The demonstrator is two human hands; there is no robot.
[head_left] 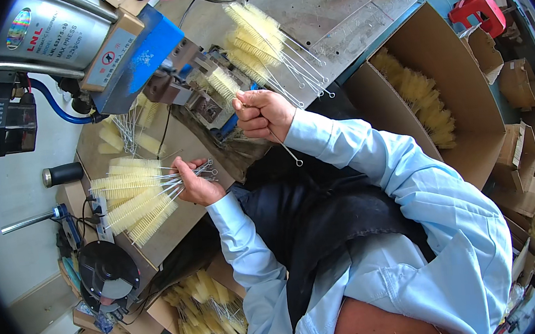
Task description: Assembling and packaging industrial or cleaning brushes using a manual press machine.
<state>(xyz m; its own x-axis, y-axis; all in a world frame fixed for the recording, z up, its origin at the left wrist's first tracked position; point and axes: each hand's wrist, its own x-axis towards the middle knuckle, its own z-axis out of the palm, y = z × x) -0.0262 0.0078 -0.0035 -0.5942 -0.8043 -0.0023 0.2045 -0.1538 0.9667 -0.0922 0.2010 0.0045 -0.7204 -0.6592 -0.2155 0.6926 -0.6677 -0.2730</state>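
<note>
Brush (226, 84) – R hand (264, 112) pinches wire; L hand (196, 183) grips bunch (135, 199).

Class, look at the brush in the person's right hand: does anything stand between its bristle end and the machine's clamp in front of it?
Nothing visible does. The right hand holds the brush by its wire, bristles right at the machine's clamp; the gap looks open.

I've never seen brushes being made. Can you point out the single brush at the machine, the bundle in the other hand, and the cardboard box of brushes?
single brush (226, 84), head view, on its pale bristles.
bundle of brushes (135, 202), head view, mid-bristles.
cardboard box (462, 116), head view, inner wall.
</note>
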